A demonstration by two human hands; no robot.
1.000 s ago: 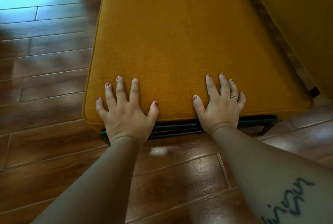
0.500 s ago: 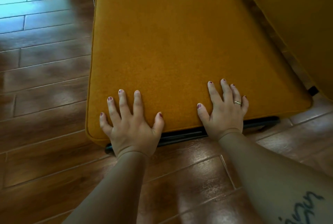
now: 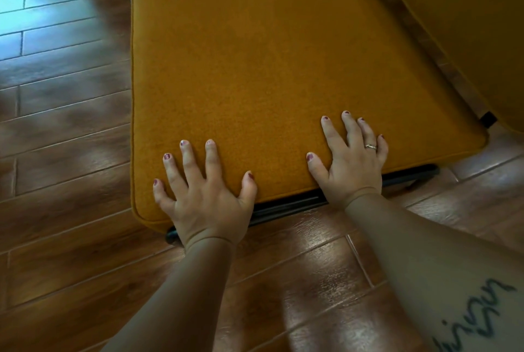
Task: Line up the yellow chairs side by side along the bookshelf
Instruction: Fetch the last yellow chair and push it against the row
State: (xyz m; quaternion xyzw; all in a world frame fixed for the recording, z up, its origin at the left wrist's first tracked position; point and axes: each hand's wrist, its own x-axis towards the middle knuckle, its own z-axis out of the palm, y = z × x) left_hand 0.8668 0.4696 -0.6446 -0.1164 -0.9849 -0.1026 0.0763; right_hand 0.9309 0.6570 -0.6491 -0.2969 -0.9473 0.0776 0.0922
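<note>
A yellow chair [image 3: 269,68] with a mustard felt seat cushion and a black metal frame fills the middle of the head view. My left hand [image 3: 204,193] lies flat on the cushion's near edge at its left corner, fingers spread and straight. My right hand [image 3: 351,161], with a ring on one finger, presses flat on the same edge further right. A second yellow chair [image 3: 467,25] stands close on the right, with a narrow gap of floor between the two. No bookshelf is in view.
Glossy brown wood-plank floor [image 3: 65,130] surrounds the chair, with open floor to the left and in front. A black chair leg tip [image 3: 487,119] shows in the gap at the right.
The chair has turned a little, its left edge now running nearly straight up. Both hands stay flat on the near edge and sit lower in the view.
</note>
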